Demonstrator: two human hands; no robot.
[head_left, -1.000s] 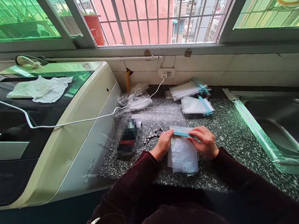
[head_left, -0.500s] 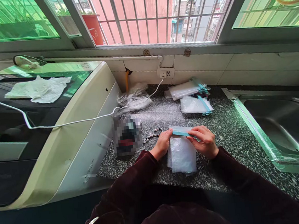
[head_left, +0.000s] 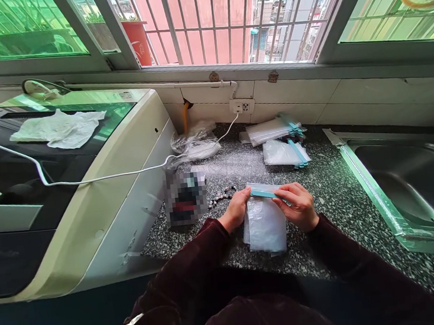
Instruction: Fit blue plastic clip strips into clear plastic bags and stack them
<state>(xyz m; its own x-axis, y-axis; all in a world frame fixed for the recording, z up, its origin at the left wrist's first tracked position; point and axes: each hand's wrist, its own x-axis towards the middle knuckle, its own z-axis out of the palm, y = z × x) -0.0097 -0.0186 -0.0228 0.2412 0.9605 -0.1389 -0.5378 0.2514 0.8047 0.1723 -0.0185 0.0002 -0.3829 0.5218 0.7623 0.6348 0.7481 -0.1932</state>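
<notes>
A blue sealing clip [head_left: 262, 194] lies across the upper part of a clear plastic bag [head_left: 267, 224], whose top edge sticks out above it. My left hand [head_left: 235, 211] is closed on the clip's left end, thumb on top. With thumb and fingers, my right hand [head_left: 297, 207] pinches the same clip toward its right end. Below the clip the bag hangs down over the speckled counter; whether it touches the stone I cannot tell. Further back lie two groups of folded bags [head_left: 278, 153] with blue clips on their right ends.
At left stands a washing machine [head_left: 127, 192] with a crumpled cloth [head_left: 68, 127] on its lid. A white cord [head_left: 136, 172] runs across to a wall socket [head_left: 242, 106]. Crumpled clear plastic [head_left: 197, 144], a beaded string [head_left: 220, 197] and a blurred-out object [head_left: 185, 199] lie on the counter. A steel sink [head_left: 384, 207] is at right.
Both hands keep their hold on the clip and bag, with hardly any movement. The view shifts slightly and comes back.
</notes>
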